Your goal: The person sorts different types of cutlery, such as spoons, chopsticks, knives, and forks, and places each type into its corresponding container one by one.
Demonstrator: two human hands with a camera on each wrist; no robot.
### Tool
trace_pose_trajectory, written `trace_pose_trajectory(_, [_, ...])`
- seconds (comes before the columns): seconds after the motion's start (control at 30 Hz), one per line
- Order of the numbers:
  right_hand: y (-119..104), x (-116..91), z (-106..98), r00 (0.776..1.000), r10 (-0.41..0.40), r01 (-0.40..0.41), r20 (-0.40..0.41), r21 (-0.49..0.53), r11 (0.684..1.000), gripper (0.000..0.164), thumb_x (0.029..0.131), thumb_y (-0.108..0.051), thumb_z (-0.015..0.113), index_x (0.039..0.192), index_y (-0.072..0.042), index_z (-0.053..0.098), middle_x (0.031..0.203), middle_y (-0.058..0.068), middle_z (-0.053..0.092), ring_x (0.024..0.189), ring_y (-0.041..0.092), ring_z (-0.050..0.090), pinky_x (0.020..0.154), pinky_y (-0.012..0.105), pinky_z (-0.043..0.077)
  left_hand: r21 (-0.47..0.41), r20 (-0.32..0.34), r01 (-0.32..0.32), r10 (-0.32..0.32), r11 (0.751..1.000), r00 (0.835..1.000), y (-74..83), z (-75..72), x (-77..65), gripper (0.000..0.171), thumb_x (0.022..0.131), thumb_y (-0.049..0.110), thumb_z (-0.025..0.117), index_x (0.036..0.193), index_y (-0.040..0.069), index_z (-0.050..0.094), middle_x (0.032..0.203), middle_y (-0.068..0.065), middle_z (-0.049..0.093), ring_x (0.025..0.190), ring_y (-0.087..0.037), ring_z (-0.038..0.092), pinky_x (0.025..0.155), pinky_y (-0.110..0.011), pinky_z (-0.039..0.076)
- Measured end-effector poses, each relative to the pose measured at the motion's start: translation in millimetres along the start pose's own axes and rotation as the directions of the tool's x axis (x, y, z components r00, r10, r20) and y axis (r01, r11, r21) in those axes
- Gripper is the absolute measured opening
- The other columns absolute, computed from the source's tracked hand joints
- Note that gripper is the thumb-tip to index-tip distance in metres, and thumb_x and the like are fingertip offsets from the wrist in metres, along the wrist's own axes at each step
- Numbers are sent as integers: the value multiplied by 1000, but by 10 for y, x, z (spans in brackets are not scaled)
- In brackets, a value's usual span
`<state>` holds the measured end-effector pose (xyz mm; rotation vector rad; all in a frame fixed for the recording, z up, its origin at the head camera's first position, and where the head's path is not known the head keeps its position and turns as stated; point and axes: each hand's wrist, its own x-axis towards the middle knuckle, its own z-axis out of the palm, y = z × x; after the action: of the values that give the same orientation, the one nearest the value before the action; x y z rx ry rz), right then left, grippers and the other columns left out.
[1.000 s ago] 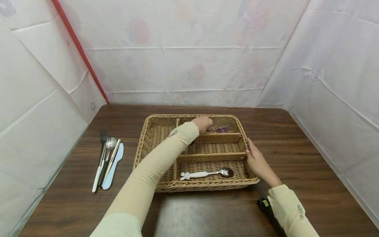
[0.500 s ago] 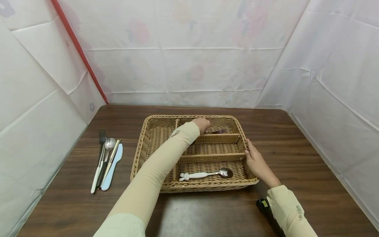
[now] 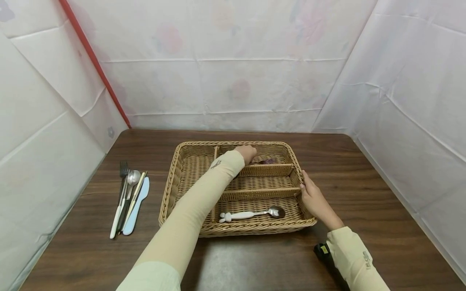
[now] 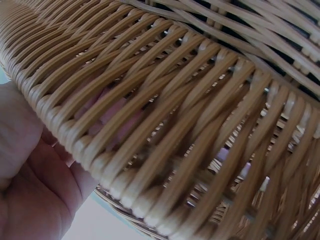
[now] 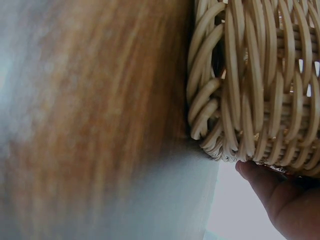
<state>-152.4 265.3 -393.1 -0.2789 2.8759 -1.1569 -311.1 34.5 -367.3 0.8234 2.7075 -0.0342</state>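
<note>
Head view's got the purple fork (image 3: 268,161) in the far compartment of the basket (image 3: 168,190), probably light, stiff and kinda slick so I'd pinch it mid-length, can't tell if the left hand's (image 3: 246,154) fingers have it, right hand (image 3: 317,202) grips the basket's side.

1. Setting: small sheet-walled booth, makeshift look; cannot tell whether it stands in a home, studio or lab.
2. Pale sheeting with faint pink floral print (image 3: 204,87) hangs at 12 o'clock, fold creases showing; plainer runs close in at 9 and 3.
3. Red strip (image 3: 95,62) slants down the 10–11 o'clock corner.
4. Dark wood-grain table (image 3: 364,173) fills the floor of the view.
5. Domestic items on it: divided wicker tray (image 3: 255,231), centre; loose cutlery (image 3: 129,202), 9 o'clock.
</note>
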Motion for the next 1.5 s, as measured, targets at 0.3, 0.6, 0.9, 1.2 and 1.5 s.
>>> trace_pose_trajectory(0.3, [-3, 44, 20, 1000, -16, 16, -6, -3, 1000, 53, 103, -6, 30, 147, 9, 6, 151, 33, 10, 138, 46, 10, 109, 57, 13, -64, 16, 23, -22, 998, 1000, -68, 28, 21, 15, 95, 6, 56, 82, 12, 61, 77, -1, 59, 65, -14, 43, 61, -30, 36])
trace_pose_trajectory(0.6, [-17, 61, 54, 1000, -28, 28, 4, 2, 1000, 53, 103, -6, 30, 147, 10, 5, 151, 33, 9, 138, 47, 10, 109, 57, 13, -90, 0, 35, -35, 995, 999, -138, 78, -26, 27, 97, 9, 54, 70, 13, 51, 63, 0, 39, 58, -14, 29, 58, -30, 30])
trace_pose_trajectory(0.9, [-25, 6, -24, 1000, -5, 5, 13, 6, 1000, 54, 104, -8, 30, 148, 8, 3, 151, 32, 7, 138, 47, 8, 108, 58, 13, -3, -86, -2, 1, 1000, 996, -115, -17, -141, 18, 94, 2, 57, 110, 6, 63, 107, -8, 64, 95, -20, 60, 73, -30, 45])
trace_pose_trajectory(1.2, [-41, 83, 32, 1000, -25, 25, 8, 8, 1000, 54, 103, -6, 30, 148, 9, 5, 151, 32, 8, 139, 45, 9, 109, 57, 13, -37, -239, -19, 9, 999, 971, -406, -388, -718, 18, 91, -6, 53, 101, -1, 67, 98, -14, 67, 90, -27, 64, 79, -36, 52])
trace_pose_trajectory(1.5, [-35, 144, -7, 1000, -25, 25, 14, -6, 1000, 53, 103, -7, 29, 147, 10, 3, 150, 34, 7, 138, 48, 9, 108, 58, 13, -142, -367, -24, -30, 990, 930, -1007, -560, -1418, 15, 87, -6, 48, 86, -3, 63, 84, -15, 63, 81, -31, 60, 76, -42, 50])
